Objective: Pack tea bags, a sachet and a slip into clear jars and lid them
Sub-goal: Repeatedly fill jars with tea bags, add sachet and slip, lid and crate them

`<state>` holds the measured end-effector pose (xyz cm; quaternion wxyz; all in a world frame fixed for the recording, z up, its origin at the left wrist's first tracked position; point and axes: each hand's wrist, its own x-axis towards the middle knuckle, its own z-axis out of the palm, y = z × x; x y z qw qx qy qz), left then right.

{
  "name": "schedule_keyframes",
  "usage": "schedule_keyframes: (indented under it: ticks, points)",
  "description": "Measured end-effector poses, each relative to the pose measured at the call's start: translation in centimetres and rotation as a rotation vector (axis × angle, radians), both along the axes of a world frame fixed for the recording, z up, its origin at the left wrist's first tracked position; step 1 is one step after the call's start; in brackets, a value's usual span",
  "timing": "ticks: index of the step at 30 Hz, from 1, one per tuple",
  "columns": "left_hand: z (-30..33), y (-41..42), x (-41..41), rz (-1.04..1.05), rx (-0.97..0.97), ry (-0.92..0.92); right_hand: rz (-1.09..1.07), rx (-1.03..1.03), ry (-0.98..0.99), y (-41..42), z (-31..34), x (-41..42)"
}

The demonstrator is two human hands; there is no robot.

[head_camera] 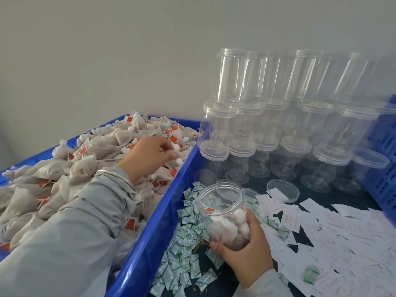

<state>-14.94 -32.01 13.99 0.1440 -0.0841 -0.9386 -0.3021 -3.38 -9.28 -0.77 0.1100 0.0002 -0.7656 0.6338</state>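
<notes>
Reaching into the big blue plastic tray (150, 221) on the left side of the desk, the left hand (147, 156) is deep in a heap of beige mesh tea bags with small red tags (100, 146). Its fingers are curled down and pinch a white tea bag (176, 147) near the tray's far right corner. A silver bangle (114, 175) sits on that wrist above a grey sleeve (70, 236).

The right hand (244, 251) grips a clear round plastic jar (222, 213) from below, fingers and thumb wrapped round its lower part. The jar is tilted, its open mouth turned up and to the left, towards the tray. It has no lid on and already holds several white tea bags in its bottom half, with one red tag showing against the wall. It hangs just right of the tray's edge, over a scatter of small green-and-white sachets (184, 249) lying on the dark desk (260, 185).

To the right of the sachets, white paper slips with red print (334, 236) are spread loosely across the desk. One loose clear round lid (282, 190) lies flat beyond the jar, near the slips. Behind it, against the pale wall, stands a stack of empty clear lidded jars (278, 116), three layers high. A blue perforated plastic crate (383, 168) is at the right edge.
</notes>
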Motion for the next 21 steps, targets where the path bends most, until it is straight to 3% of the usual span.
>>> schedule_keyframes:
  ticks: [2,5,8,13,21]
  points:
    - [0.8,1.5,0.9,-0.084,0.203,0.012,0.005,-0.024,-0.003,0.0,-0.1,-0.1]
    - [1.1,3.7,2.5,-0.297,0.313,-0.100,0.021,-0.058,0.000,0.1,-0.3,-0.3]
    - [0.4,5.4,3.5,-0.427,0.313,-0.209,0.034,-0.071,0.007,0.2,-0.2,-0.3]
    - [-0.6,6.4,3.8,-0.471,0.313,-0.284,0.051,-0.102,0.002,0.0,0.1,-0.4]
    - [-0.4,6.2,4.2,-0.508,0.333,-0.251,0.003,-0.073,0.052,0.1,-0.3,-0.3]
